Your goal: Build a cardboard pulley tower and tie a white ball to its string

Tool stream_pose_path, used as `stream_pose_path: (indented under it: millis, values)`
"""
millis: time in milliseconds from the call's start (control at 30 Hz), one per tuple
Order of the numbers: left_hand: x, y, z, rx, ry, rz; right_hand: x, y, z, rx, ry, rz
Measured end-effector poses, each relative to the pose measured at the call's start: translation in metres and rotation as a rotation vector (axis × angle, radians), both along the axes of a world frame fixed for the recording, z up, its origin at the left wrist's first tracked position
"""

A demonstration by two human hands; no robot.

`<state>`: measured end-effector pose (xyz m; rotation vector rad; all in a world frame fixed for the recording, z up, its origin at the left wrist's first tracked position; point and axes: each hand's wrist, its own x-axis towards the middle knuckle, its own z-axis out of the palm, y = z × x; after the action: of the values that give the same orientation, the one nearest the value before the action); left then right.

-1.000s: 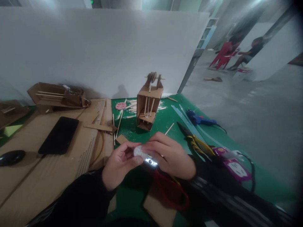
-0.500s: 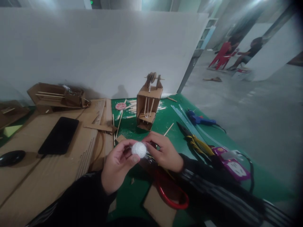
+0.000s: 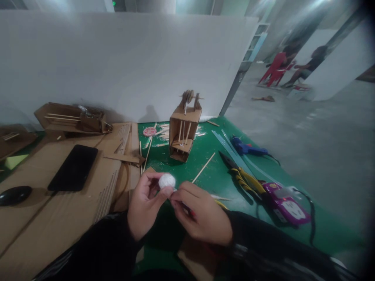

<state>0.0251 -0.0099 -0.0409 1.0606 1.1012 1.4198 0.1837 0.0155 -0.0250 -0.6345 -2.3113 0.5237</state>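
Observation:
A ball of white string (image 3: 166,181) sits in the fingers of my left hand (image 3: 146,207), with the thumb pressed against its front. Just to its right, my right hand (image 3: 202,212) is closed in a pinch at a short white strand of string beside the ball. A small bit of red shows among the right fingers; I cannot make out what it is. Beyond both hands, a cardboard model (image 3: 185,130) stands upright, with thin sticks inside and round discs on an axle at its top. A wooden stick (image 3: 204,167) lies in front of it.
To the right lie yellow-handled pliers (image 3: 247,179), a blue glue gun (image 3: 249,147), clear glue sticks (image 3: 231,150) and a purple power strip (image 3: 288,205). On the left are a phone (image 3: 73,168), a mouse (image 3: 14,195) and a cardboard build (image 3: 70,119). People sit far off.
The ball has shifted slightly left and up with my left hand. My right hand has moved down and toward me, and the red scissor handle below it is now mostly hidden.

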Motion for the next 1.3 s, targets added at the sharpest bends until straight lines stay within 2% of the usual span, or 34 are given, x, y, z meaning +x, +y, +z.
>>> stream_pose_path:
  millis: [167, 300, 433, 600, 767, 867, 1100, 1200, 1300]
  values:
    - [-0.005, 0.004, 0.0, -0.05, -0.126, -0.089, 0.008, 0.007, 0.015, 0.118, -0.021, 0.015]
    - [-0.008, 0.005, -0.002, -0.099, -0.205, -0.181, 0.012, 0.018, 0.02, 0.257, -0.052, 0.01]
    - [-0.007, 0.005, -0.004, -0.09, -0.222, -0.242, 0.014, 0.029, 0.019, 0.217, 0.032, 0.017]
    - [-0.005, 0.001, 0.001, -0.051, -0.176, -0.209, 0.012, 0.042, 0.013, 0.054, 0.166, 0.03]
    - [-0.003, -0.003, 0.005, -0.053, -0.099, -0.198, 0.008, 0.047, 0.002, -0.053, 0.184, 0.007]
    - [-0.004, -0.003, 0.005, -0.024, -0.087, -0.132, 0.005, 0.045, -0.008, -0.089, 0.166, 0.009]
    - [-0.004, -0.002, 0.004, 0.024, -0.012, 0.001, -0.005, 0.023, -0.02, -0.026, 0.026, -0.013]
    - [-0.004, -0.001, 0.0, 0.013, 0.004, 0.035, -0.008, 0.01, -0.019, 0.019, -0.035, -0.029]
    - [-0.003, 0.0, -0.003, -0.005, 0.01, 0.079, -0.007, 0.001, -0.015, 0.06, -0.067, 0.016]
